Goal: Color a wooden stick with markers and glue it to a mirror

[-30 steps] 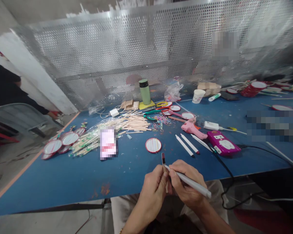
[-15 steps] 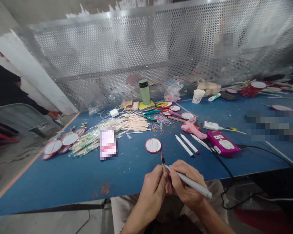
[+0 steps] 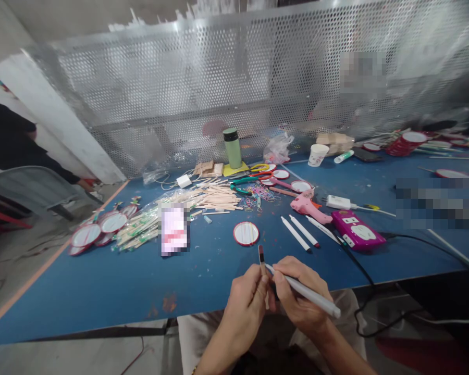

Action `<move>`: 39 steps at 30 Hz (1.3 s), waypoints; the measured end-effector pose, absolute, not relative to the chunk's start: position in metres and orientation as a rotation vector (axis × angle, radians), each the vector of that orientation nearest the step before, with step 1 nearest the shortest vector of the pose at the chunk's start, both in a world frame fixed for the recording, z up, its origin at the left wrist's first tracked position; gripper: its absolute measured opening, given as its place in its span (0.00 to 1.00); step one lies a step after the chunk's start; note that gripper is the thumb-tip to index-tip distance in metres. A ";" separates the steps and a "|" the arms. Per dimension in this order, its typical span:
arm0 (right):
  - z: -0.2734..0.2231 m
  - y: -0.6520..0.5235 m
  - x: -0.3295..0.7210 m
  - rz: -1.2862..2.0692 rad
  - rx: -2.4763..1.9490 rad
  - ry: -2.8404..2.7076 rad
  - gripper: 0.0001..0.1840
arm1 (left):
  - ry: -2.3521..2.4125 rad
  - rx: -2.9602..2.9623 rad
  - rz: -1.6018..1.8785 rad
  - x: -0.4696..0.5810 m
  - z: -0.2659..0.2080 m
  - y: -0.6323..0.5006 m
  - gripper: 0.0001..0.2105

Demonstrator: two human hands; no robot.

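Note:
My left hand (image 3: 247, 297) pinches a flat wooden stick (image 3: 262, 260) upright near the table's front edge. Its upper end is coloured dark brown-red with a black band below. In my right hand (image 3: 303, 294) is a white marker pen (image 3: 312, 296), its tip end up against the stick; the exact contact is hidden by my fingers. Just beyond my hands lies a round white disc with a red rim (image 3: 246, 234). To its right, two white markers (image 3: 296, 234) rest side by side on the blue table (image 3: 203, 281).
Loose wooden sticks (image 3: 221, 198) and a phone (image 3: 174, 230) lie left of centre. A pink glue gun (image 3: 310, 205) and a purple power strip (image 3: 356, 230) with a black cable sit at right. A green bottle (image 3: 232, 148) and a paper cup (image 3: 318, 155) stand behind.
The view has shifted very slightly. Both hands keep nearly the same pose, with the stick and marker still held together.

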State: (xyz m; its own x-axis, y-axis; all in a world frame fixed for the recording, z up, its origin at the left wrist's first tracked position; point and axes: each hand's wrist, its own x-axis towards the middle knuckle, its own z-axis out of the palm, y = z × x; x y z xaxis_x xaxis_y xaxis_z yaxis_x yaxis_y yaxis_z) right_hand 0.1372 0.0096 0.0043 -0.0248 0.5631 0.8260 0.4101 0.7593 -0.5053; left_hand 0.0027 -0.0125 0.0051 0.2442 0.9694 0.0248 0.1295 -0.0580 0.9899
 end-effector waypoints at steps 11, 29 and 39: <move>0.002 0.010 0.136 0.144 -0.777 -1.658 0.08 | 1.106 1.439 1.005 0.003 0.005 -0.013 0.18; 0.002 0.010 0.136 0.133 -0.780 -1.631 0.08 | 1.086 1.443 1.009 0.001 0.006 -0.012 0.18; 0.003 0.009 0.138 0.168 -0.758 -1.659 0.09 | 1.078 1.444 1.015 0.002 0.011 -0.014 0.18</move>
